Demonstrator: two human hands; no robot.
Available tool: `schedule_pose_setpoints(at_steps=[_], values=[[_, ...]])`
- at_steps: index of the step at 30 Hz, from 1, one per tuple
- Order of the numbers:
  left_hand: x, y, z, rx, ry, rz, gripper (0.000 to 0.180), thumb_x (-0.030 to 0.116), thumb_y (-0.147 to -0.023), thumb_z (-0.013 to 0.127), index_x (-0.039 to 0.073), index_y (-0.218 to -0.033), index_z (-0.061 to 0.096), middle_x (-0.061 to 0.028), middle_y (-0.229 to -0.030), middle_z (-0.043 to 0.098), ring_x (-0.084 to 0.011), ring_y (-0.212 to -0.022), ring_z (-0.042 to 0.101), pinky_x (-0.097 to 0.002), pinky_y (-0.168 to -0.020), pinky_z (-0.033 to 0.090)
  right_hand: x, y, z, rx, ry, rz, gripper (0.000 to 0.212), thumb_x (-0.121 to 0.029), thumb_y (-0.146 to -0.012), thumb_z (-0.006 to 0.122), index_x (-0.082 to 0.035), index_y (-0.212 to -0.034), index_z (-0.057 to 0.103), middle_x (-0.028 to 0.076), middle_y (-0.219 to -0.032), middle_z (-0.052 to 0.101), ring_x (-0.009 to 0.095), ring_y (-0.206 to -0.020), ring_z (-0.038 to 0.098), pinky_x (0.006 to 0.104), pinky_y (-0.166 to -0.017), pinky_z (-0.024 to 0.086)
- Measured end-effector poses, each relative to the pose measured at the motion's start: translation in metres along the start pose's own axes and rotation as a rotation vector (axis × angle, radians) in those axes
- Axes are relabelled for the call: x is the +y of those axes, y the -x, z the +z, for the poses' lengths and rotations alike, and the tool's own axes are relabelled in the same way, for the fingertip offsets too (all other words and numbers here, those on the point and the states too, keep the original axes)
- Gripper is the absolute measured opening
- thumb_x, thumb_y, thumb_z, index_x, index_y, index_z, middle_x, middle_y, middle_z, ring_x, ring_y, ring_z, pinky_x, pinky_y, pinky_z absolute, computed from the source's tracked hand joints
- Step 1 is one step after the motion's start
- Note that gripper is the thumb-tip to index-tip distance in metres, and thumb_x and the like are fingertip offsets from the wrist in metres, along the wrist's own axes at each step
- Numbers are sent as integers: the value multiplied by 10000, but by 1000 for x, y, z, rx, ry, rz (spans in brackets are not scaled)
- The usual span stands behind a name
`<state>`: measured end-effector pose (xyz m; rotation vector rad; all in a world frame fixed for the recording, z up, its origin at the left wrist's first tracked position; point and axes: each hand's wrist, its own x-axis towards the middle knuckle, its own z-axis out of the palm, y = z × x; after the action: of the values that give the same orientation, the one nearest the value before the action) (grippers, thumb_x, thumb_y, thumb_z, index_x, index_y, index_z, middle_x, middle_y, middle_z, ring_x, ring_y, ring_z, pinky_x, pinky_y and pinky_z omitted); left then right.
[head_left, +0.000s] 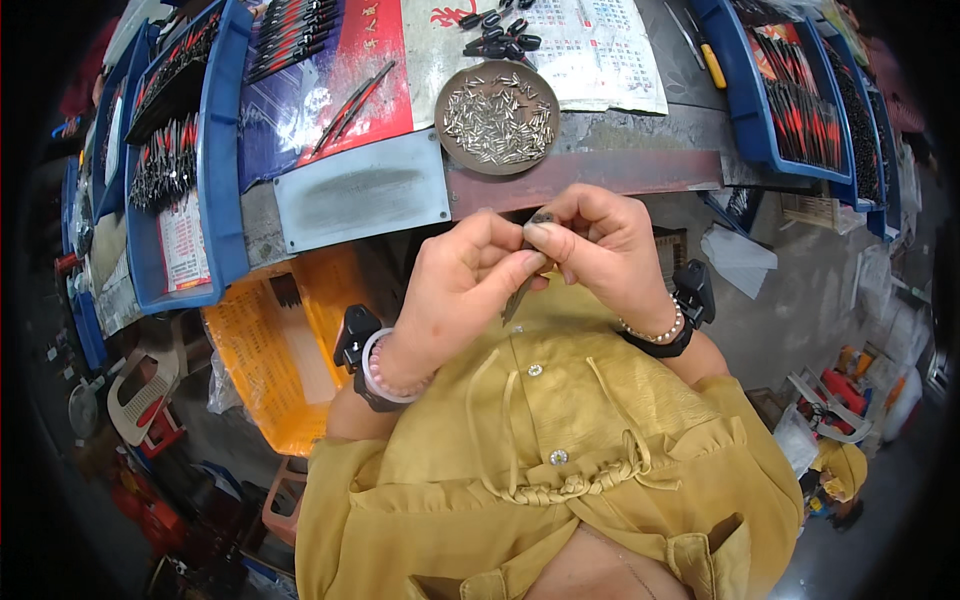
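Observation:
In front of my chest, just off the bench edge, both hands meet at the fingertips. My left hand pinches a thin, dark, pointed metal piece whose tip sticks out below the fingers. My right hand pinches the upper end of the same piece with thumb and forefinger. Fingers cover most of it, so its exact kind is hidden. Just beyond the hands, a round brown bowl holds many small silvery metal pins. Several small black-handled parts lie behind the bowl.
Blue bins with red-and-black slim tools stand left and right. A pale metal plate lies at the bench edge, with two slim tools behind it. A yellow-handled tool lies right. Below left is an orange crate.

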<state>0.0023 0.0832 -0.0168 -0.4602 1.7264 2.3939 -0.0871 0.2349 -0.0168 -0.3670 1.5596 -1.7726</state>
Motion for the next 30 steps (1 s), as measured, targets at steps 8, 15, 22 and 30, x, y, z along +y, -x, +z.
schedule_pose_setpoints(at_steps=[8, 15, 22, 30], values=[[0, 4, -3, -42, 101, 7, 153, 75, -939, 545, -51, -1026, 539, -116, -941, 654, -154, -842, 652, -246, -746, 515, -1, 2, 5, 18, -15, -19, 119, -69, -887, 623, 45, -876, 590, 46, -752, 629, 62, -647, 591, 205, -551, 497], [-7, 11, 3, -13, 169, 62, 141, 71, -946, 536, -49, -1021, 538, -114, -970, 646, -160, -856, 653, -262, -779, 530, -6, 8, 5, -21, 65, -78, 125, -63, -884, 625, 56, -889, 588, 51, -767, 632, 81, -681, 623, 227, -585, 548], [-7, 9, 1, -35, 70, 27, 135, 75, -935, 560, -48, -988, 546, -111, -938, 649, -160, -846, 657, -263, -765, 536, -4, 8, 2, -48, 108, -87, 115, -57, -874, 629, 51, -881, 590, 41, -757, 626, 75, -665, 610, 218, -575, 525], [-6, -7, -10, -53, 108, -228, 148, 143, -908, 611, 12, -911, 544, -98, -855, 674, -164, -757, 689, -207, -634, 535, 23, -10, -2, 42, -206, 186, 124, -99, -857, 654, -32, -780, 584, -18, -687, 573, 7, -538, 477, 151, -458, 342]])
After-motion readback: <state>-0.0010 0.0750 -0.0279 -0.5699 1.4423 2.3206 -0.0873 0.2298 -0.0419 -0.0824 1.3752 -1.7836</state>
